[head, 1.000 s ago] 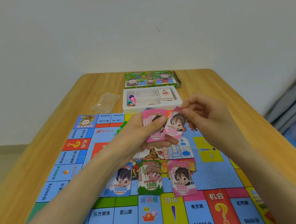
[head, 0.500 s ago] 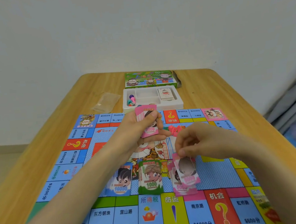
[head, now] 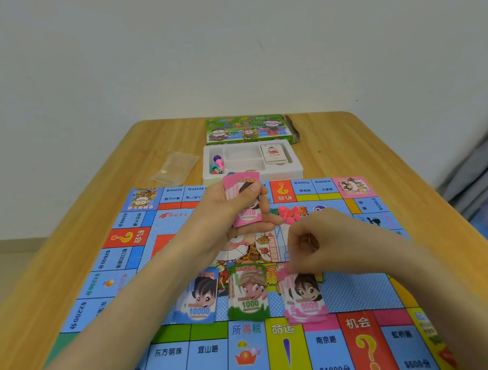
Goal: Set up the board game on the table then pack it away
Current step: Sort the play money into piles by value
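Observation:
The colourful game board (head: 351,288) lies flat on the wooden table (head: 368,155). Three piles of paper money sit side by side on it: blue 10000 notes (head: 199,301), green 1000 notes (head: 249,296) and pink 5000 notes (head: 307,301). My left hand (head: 231,219) holds a stack of pink notes (head: 243,201) upright above the board's middle. My right hand (head: 323,244) is low over the pink pile, its curled fingers pinching the far end of the top pink note.
A white plastic tray (head: 298,169) beyond the board holds coloured pawns with a die (head: 217,163) and a deck of cards (head: 275,153). The green game box (head: 246,129) stands behind it. An empty clear bag (head: 175,166) lies left. Small pink pieces (head: 288,213) sit on the board.
My right hand took a pink note from the stack in my left hand, carried it down and laid it on the pink pile. My left hand lowered slightly with its stack.

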A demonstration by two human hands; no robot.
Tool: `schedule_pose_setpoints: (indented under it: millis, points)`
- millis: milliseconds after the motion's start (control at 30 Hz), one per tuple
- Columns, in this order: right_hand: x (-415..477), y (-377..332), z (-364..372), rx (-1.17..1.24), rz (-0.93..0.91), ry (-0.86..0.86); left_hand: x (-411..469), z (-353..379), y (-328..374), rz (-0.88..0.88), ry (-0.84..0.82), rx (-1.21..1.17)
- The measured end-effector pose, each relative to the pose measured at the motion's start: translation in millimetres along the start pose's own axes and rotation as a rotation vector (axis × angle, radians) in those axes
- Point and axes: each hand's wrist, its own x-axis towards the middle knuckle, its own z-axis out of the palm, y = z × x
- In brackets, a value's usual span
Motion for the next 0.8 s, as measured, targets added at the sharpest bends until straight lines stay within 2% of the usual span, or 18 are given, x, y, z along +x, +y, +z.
schedule_pose_setpoints:
  millis: [100, 233, 300, 433, 800]
  points:
    - [-5.9, -0.3, -5.7, -0.013, -0.052, -0.057, 0.0, -0.6, -0.3, -0.002, 0.002, -0.003]
    - [-16.2, -3.3, -9.9, -0.095, -0.071, -0.299, 0.0, -0.5, -0.2, 0.006, -0.003, 0.004]
    - [-17.7, -5.2, -9.6, -0.109, -0.099, -0.355, -0.2, -0.4, 0.1, 0.008, -0.009, 0.003]
    - [-17.1, -7.3, -7.8, -0.157, -0.140, -0.373, 0.5, -0.6, -0.6, 0.002, -0.009, -0.002]
    - [-16.6, -9.7, -2.9, -0.095, -0.177, -0.322, -0.7, 0.2, -0.4, -0.007, -0.008, -0.001]
